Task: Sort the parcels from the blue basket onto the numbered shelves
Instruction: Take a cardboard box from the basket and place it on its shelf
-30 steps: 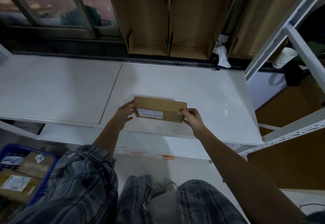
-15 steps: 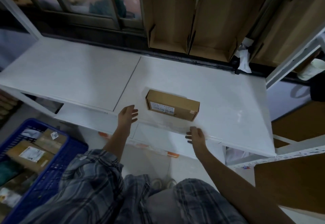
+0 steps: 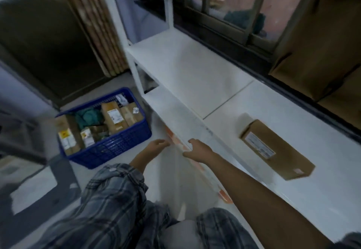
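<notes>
Both hands are hanging empty in front of the plaid-trousered knees [image 3: 117, 209], the left hand [image 3: 155, 147] loosely curled and the right hand [image 3: 199, 149] half-spread just beside the shelf's front edge. Further out, the brown cardboard parcel with a white label [image 3: 277, 149] is lying flat on the white shelf board [image 3: 195, 72], while the blue plastic basket [image 3: 109, 149] is sitting on the floor, packed with more parcels [image 3: 115, 117].

Dim light. Pale tiled floor [image 3: 117, 170]. Barred window [image 3: 224, 4] above the white shelving, rolled bamboo blind [image 3: 93, 24] at left, dark doorway beside.
</notes>
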Available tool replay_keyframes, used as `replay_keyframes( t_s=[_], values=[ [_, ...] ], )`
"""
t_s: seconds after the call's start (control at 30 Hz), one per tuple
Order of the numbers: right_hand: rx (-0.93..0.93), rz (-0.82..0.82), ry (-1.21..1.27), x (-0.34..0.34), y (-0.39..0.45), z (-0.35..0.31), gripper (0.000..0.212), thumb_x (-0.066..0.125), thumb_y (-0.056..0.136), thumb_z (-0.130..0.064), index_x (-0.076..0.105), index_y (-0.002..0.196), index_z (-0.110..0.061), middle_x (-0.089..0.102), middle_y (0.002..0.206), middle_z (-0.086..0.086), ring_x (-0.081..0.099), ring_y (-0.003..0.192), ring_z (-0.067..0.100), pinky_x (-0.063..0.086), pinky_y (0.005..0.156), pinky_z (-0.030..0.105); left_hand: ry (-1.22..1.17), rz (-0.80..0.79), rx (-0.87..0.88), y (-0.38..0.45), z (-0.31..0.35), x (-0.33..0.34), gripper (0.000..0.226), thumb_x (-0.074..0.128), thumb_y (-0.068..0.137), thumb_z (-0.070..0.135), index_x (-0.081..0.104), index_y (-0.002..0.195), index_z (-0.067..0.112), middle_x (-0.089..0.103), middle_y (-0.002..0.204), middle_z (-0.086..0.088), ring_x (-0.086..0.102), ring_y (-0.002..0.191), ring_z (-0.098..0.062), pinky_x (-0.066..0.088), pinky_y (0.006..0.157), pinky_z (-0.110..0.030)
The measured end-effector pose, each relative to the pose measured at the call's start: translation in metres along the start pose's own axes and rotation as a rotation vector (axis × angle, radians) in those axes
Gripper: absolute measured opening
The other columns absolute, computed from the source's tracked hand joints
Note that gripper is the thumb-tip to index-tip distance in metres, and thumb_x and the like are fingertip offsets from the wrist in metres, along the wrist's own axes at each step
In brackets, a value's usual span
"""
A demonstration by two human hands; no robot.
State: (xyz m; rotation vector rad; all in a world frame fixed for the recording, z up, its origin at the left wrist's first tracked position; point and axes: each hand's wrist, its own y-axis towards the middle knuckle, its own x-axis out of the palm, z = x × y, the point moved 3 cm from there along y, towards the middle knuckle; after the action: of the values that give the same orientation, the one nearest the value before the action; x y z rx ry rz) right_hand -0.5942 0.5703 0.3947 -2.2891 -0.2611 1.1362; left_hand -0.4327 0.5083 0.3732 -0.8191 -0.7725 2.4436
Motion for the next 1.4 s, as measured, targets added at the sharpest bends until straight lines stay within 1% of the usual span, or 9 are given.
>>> replay_keyframes(
  t_s=[0.13, 0.33, 0.47, 0.63, 0.83, 1.0, 1.13, 1.23, 1.4],
  values=[
    [-0.112, -0.059, -0.113, 0.007, 0.021, -0.067, 0.063, 0.054, 0.092, -0.029, 0.026, 0.145, -0.009, 0.039, 0.142, 0.012, 0.045, 0.125, 0.03, 0.039, 0.094, 0.031, -0.009, 0.082, -0.093, -0.005, -0.034, -0.062, 0.046, 0.053, 0.094, 0.031, 0.051, 0.132, 0.005, 0.046, 0.138, -0.015, 0.047, 0.123, -0.032, 0.041, 0.1, -0.041],
    [-0.158, -0.167, -0.22, 0.043, 0.061, -0.144, 0.063, 0.056, 0.093, -0.03, 0.028, 0.145, -0.007, 0.039, 0.145, 0.011, 0.043, 0.129, 0.029, 0.039, 0.102, 0.033, -0.05, 0.171, -0.123, -0.013, -0.082, -0.136, 0.042, 0.051, 0.094, 0.032, 0.054, 0.127, 0.005, 0.051, 0.118, -0.008, 0.05, 0.102, -0.026, 0.04, 0.083, -0.033],
    [-0.108, -0.185, -0.104, 0.059, 0.076, -0.181, 0.068, 0.055, 0.093, -0.03, 0.023, 0.146, -0.003, 0.031, 0.15, 0.014, 0.037, 0.134, 0.029, 0.036, 0.103, 0.033, -0.111, 0.222, -0.144, -0.017, -0.106, -0.168, 0.018, 0.052, 0.094, 0.031, 0.059, 0.091, 0.014, 0.046, 0.088, 0.002, 0.048, 0.079, -0.017, 0.037, 0.078, -0.03],
    [-0.118, -0.218, 0.071, 0.074, 0.121, -0.218, 0.068, 0.065, 0.084, -0.035, 0.039, 0.14, -0.005, 0.044, 0.144, 0.013, 0.048, 0.126, 0.027, 0.044, 0.101, 0.036, -0.193, 0.238, -0.179, -0.007, -0.117, -0.199, 0.042, 0.052, 0.095, 0.031, 0.054, 0.127, 0.004, 0.046, 0.107, -0.003, 0.051, 0.112, -0.028, 0.038, 0.083, -0.031],
    [-0.129, -0.239, -0.02, 0.065, 0.168, -0.255, 0.061, 0.067, 0.083, -0.031, 0.041, 0.131, -0.003, 0.049, 0.126, 0.001, 0.052, 0.116, 0.025, 0.047, 0.09, 0.031, -0.177, 0.234, -0.197, 0.032, -0.116, -0.235, 0.018, 0.051, 0.094, 0.035, 0.053, 0.082, 0.021, 0.042, 0.075, 0.005, 0.044, 0.07, -0.014, 0.039, 0.068, -0.03],
    [-0.114, -0.281, -0.051, 0.052, 0.226, -0.287, 0.054, 0.065, 0.086, -0.03, 0.044, 0.13, -0.005, 0.051, 0.132, 0.013, 0.052, 0.116, 0.028, 0.047, 0.096, 0.037, -0.249, 0.267, -0.205, 0.072, -0.102, -0.279, 0.049, 0.048, 0.096, 0.036, 0.048, 0.132, 0.004, 0.055, 0.117, -0.012, 0.05, 0.099, -0.025, 0.039, 0.08, -0.031],
    [-0.182, -0.338, -0.1, 0.04, 0.268, -0.311, 0.048, 0.062, 0.089, -0.021, 0.047, 0.134, -0.01, 0.052, 0.135, 0.01, 0.05, 0.121, 0.029, 0.042, 0.099, 0.034, -0.248, 0.283, -0.253, 0.1, -0.101, -0.312, 0.048, 0.049, 0.095, 0.035, 0.05, 0.132, 0.004, 0.05, 0.128, -0.008, 0.048, 0.12, -0.029, 0.039, 0.087, -0.03],
    [-0.198, -0.353, -0.123, 0.034, 0.293, -0.322, 0.044, 0.059, 0.091, -0.017, 0.048, 0.132, -0.009, 0.054, 0.132, 0.012, 0.05, 0.12, 0.029, 0.041, 0.095, 0.031, -0.273, 0.323, -0.279, 0.121, -0.102, -0.334, 0.046, 0.049, 0.096, 0.03, 0.049, 0.131, 0.0, 0.052, 0.115, -0.013, 0.052, 0.107, -0.028, 0.038, 0.083, -0.029],
    [-0.119, -0.4, -0.019, 0.038, 0.33, -0.331, 0.039, 0.062, 0.09, -0.019, 0.052, 0.126, -0.009, 0.057, 0.126, 0.012, 0.053, 0.116, 0.03, 0.044, 0.095, 0.034, -0.322, 0.311, -0.293, 0.153, -0.104, -0.355, 0.049, 0.049, 0.095, 0.035, 0.05, 0.129, 0.0, 0.053, 0.13, -0.02, 0.052, 0.109, -0.028, 0.043, 0.091, -0.037]
  ],
)
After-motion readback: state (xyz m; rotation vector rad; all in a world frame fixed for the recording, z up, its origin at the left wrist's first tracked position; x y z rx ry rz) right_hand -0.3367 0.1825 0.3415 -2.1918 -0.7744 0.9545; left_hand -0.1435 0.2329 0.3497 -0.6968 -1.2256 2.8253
